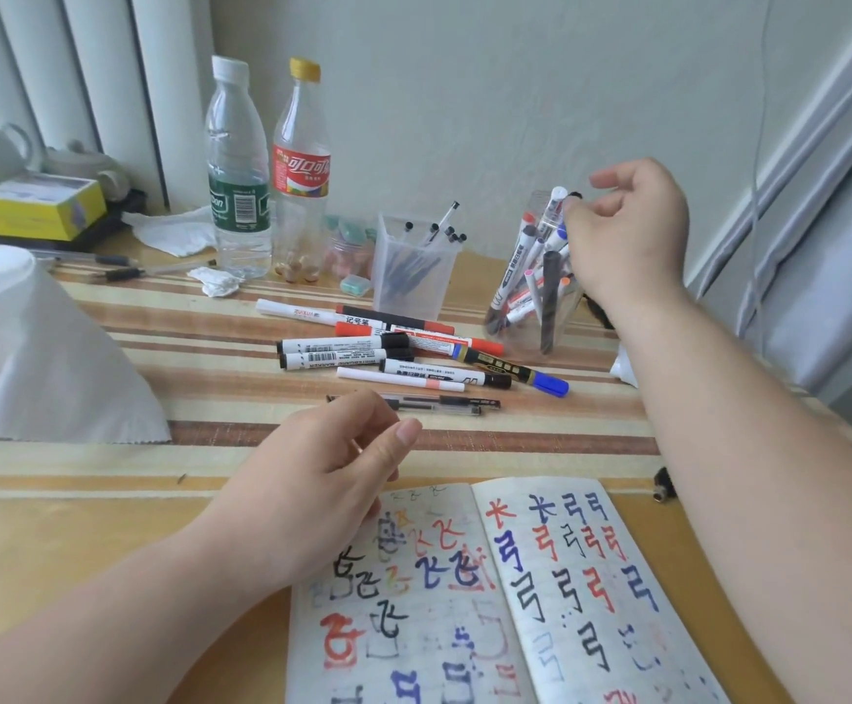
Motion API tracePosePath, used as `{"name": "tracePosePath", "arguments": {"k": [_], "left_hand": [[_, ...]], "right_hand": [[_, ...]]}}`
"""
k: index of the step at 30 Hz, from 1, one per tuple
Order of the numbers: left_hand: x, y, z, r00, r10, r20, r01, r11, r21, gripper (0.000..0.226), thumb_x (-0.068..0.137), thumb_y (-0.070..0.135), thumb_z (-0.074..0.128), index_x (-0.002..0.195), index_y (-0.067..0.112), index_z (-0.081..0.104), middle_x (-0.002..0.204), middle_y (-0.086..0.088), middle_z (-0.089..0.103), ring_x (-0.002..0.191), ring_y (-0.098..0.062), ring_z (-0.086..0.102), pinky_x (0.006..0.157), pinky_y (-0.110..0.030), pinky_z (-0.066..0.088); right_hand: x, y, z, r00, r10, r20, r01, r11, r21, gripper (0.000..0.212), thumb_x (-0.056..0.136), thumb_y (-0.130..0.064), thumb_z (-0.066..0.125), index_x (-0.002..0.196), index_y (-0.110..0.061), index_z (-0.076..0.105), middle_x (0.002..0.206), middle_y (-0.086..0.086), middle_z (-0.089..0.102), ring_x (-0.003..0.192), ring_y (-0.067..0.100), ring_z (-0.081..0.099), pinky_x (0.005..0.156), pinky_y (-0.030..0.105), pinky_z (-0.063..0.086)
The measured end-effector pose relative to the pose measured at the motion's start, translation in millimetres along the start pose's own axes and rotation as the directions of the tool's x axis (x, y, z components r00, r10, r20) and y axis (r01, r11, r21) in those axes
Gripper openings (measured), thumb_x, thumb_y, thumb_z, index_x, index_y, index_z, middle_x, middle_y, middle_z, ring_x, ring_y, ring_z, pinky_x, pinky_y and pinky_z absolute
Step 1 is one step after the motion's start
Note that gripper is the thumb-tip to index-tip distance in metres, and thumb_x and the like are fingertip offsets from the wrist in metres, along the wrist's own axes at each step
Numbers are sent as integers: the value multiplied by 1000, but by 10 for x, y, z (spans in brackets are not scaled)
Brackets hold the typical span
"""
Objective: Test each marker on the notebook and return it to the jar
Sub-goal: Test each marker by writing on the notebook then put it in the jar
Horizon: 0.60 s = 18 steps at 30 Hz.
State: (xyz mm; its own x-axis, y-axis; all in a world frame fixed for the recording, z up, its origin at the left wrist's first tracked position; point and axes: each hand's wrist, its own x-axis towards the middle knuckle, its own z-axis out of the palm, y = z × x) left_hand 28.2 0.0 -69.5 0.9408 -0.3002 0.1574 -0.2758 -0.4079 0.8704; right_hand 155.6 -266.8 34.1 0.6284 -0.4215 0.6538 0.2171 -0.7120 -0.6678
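Observation:
An open notebook [540, 591] lies at the near edge of the table, both pages covered in red, blue and black marks. A clear jar [530, 317] at the back right holds several markers. My right hand [627, 231] is at the jar's mouth, its fingertips pinching the top of a white-capped marker [556, 208] that stands in the jar. My left hand [322, 480] rests on the notebook's upper left corner, fingers loosely curled and holding nothing. Several loose markers [403, 355] lie on the table between the notebook and the jar.
A square plastic cup [413, 276] of thin pens stands left of the jar. Two plastic bottles [266, 185] stand further left, with crumpled tissue beside them. A white paper roll [32, 358] sits at the left. The wall is close behind the jar.

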Motion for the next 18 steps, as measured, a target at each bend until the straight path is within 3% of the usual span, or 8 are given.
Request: {"name": "tracePosePath", "arguments": {"k": [2,4,7,12,14,18], "left_hand": [[-1,5,4,1000,-3,-3,3,1000,12,34,89,68,43,87,38,59,82,13,71,62,-10,71,62,-36,59],[1,3,12,1000,-8,-11,9,1000,23,32,95,61,47,83,34,60,78,13,71,60,-10,70,59,-31,57],[12,-13,15,1000,-17,-16,18,998,60,35,100,50,50,77,26,61,73,12,72,58,-8,69,55,-23,53],[23,-30,7,1000,-28,-7,28,999,34,35,102,42,51,76,23,63,71,10,73,59,-8,71,62,-34,60],[25,-38,5,1000,-28,-9,28,999,24,33,103,39,51,76,22,63,71,10,73,59,-8,71,64,-38,60],[30,-54,9,999,-35,-4,35,999,33,32,103,39,51,78,23,63,71,10,74,60,-7,70,66,-40,61]], "right_hand": [[-214,-58,50,997,-64,52,64,998,8,12,88,-19,70,93,-24,61,71,-13,62,64,-2,61,64,16,48],[-448,-122,160,953,-130,275,142,989,-26,14,88,-18,71,84,-30,65,73,-16,63,68,-2,61,66,16,49],[-788,-178,424,726,-134,675,269,958,-99,13,90,-20,70,88,-33,71,78,-23,62,77,-1,61,71,18,48],[-1083,-259,850,488,-156,859,436,896,-85,19,92,-21,66,108,-29,72,78,-20,55,76,7,57,66,23,42],[-1131,-311,973,461,-155,874,431,900,-68,18,91,-20,66,106,-29,70,83,-17,59,75,7,57,64,24,41],[-1124,-441,1125,514,-168,841,461,881,-106,27,88,-23,64,113,-29,64,89,-15,51,88,17,55,72,31,43]]}}
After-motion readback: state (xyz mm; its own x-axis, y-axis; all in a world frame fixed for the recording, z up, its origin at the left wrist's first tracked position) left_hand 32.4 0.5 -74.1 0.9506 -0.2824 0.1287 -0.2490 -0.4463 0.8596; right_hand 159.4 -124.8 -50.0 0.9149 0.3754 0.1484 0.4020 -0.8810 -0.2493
